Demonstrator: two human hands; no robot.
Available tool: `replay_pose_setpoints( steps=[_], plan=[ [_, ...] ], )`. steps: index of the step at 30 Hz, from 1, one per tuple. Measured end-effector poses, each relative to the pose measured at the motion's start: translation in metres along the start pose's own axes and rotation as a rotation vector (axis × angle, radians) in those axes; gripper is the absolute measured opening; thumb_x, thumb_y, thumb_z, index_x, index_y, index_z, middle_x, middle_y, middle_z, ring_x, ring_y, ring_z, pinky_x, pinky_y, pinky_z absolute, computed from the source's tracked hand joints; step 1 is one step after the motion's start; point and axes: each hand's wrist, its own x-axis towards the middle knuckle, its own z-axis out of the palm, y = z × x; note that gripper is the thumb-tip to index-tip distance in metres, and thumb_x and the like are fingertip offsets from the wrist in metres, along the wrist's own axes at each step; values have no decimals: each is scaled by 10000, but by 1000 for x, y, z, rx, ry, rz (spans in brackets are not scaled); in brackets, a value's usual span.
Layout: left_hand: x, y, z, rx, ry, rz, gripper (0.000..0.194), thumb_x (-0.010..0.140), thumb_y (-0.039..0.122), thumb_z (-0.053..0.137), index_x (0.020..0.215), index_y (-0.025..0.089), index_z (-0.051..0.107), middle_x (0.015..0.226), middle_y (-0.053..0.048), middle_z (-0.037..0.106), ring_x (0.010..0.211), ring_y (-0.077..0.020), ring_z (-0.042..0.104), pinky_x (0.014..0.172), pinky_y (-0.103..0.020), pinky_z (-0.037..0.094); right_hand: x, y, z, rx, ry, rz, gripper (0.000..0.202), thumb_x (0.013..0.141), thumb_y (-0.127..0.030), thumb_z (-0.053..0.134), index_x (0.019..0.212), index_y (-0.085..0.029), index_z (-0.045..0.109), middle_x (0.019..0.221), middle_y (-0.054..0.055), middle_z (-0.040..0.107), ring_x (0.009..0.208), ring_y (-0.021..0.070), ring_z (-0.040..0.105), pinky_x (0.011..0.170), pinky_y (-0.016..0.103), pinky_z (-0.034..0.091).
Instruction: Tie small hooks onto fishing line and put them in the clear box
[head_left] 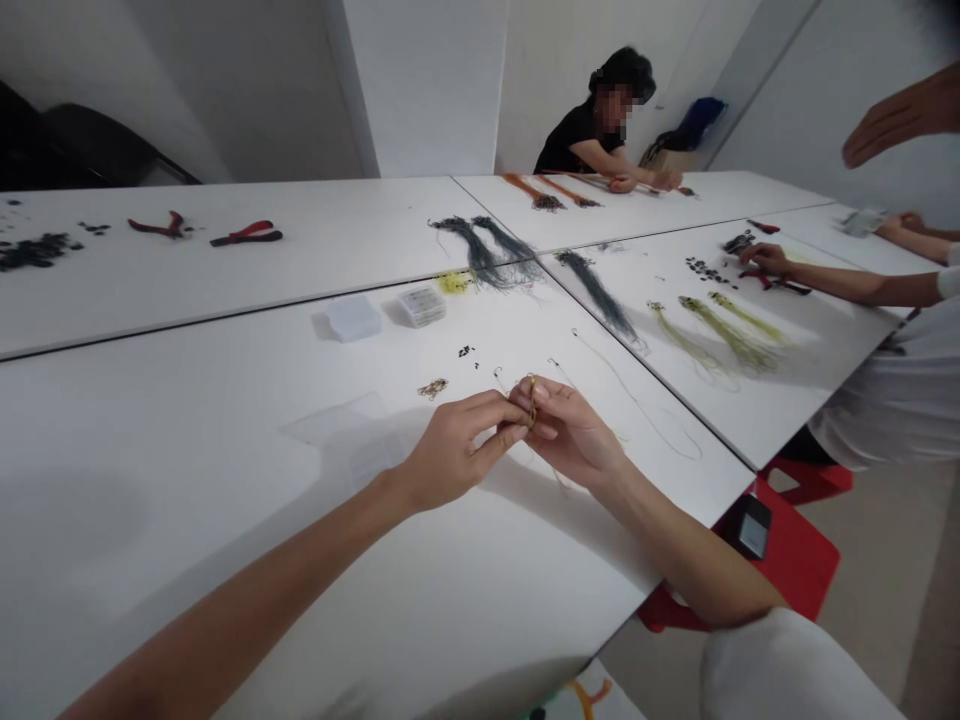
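Both hands meet above the white table (pixel 247 560), pinching a small gold-brown fish hook (pixel 532 392) between them. My left hand (pixel 459 445) has its thumb and forefinger closed on the lower part. My right hand (pixel 574 425) grips the upper part with bent fingers; its fingertips partly hide the hook. Thin pale line hangs below my hands. Just beyond them lies a little pile of gold hooks (pixel 433 387) and some tiny black pieces (pixel 466 352). A hook with a long pale line (pixel 637 385) stretches out to the right.
Two clear plastic boxes (pixel 421 306) and a faint transparent box (pixel 375 455) stand on my table. Bundles of dark line (pixel 600 295) and yellow-green line (pixel 727 335) lie beyond. Red-handled pliers (pixel 247 233) rest at the back. Co-workers' hands (pixel 765 260) are at the right; a person (pixel 574 140) sits opposite.
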Motion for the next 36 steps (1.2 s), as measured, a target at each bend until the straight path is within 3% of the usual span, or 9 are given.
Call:
replay_pose_setpoints(
  steps=[5, 8, 11, 15, 18, 21, 26, 29, 36],
  plan=[
    [-2, -4, -6, 33, -27, -89, 157, 937, 239, 542, 996, 213, 685, 932, -25, 683, 842, -141, 624, 802, -280, 493, 0, -7, -4, -21, -6, -51, 117, 884, -287, 641, 823, -187, 637, 724, -30, 504, 527, 70, 302, 609, 256, 361],
    [-2, -18, -26, 237, -47, -205, 180, 914, 242, 536, 982, 210, 700, 952, -35, 677, 827, -162, 628, 789, -304, 484, -3, -14, -6, 1, -6, -105, 59, 869, -251, 652, 846, -201, 629, 800, -15, 571, 504, 57, 311, 585, 253, 351],
    [0, -37, -51, 476, -60, -311, 243, 901, 234, 497, 993, 206, 721, 987, -63, 662, 823, -192, 623, 759, -328, 470, -6, -17, -6, -17, -22, -125, 63, 852, -263, 668, 845, -225, 619, 652, -41, 520, 489, 78, 327, 556, 263, 337],
    [7, -53, -72, 693, -186, -368, 310, 884, 168, 426, 887, 184, 735, 958, -97, 641, 844, -226, 596, 743, -346, 441, -7, -14, -2, -65, -35, -81, 120, 821, -299, 700, 819, -225, 606, 585, -54, 484, 478, 85, 341, 550, 277, 333],
    [17, -56, -71, 790, -273, -432, 265, 843, 136, 469, 695, 159, 687, 829, -115, 620, 822, -246, 581, 712, -343, 423, -6, -10, 0, -60, -73, -42, 114, 826, -291, 696, 828, -210, 615, 592, -45, 517, 486, 82, 369, 554, 276, 327],
    [28, -61, -63, 815, -287, -439, 259, 829, 124, 495, 597, 147, 607, 806, -135, 604, 825, -268, 572, 701, -361, 408, -7, -8, 1, -54, -118, -22, 81, 850, -260, 669, 830, -196, 622, 596, -34, 549, 490, 82, 395, 560, 277, 327],
    [37, -73, -55, 797, -281, -481, 191, 784, 124, 544, 598, 138, 587, 748, -135, 609, 792, -268, 593, 692, -359, 410, -8, -8, 0, -85, -128, -35, 74, 852, -251, 667, 831, -194, 624, 587, -34, 563, 480, 81, 412, 565, 282, 340],
    [33, -75, -55, 729, -283, -504, 185, 764, 143, 556, 587, 152, 609, 656, -105, 611, 727, -246, 603, 682, -347, 414, -8, -8, 0, -113, -114, -32, 92, 842, -272, 681, 832, -201, 624, 574, -40, 550, 477, 85, 409, 560, 285, 346],
    [21, -75, -63, 540, -257, -487, 164, 752, 199, 565, 676, 207, 711, 656, -56, 674, 676, -208, 620, 661, -319, 429, -8, -4, -2, -116, -123, -16, 78, 852, -257, 667, 836, -192, 628, 589, -33, 559, 485, 85, 422, 561, 285, 351]
  ],
)
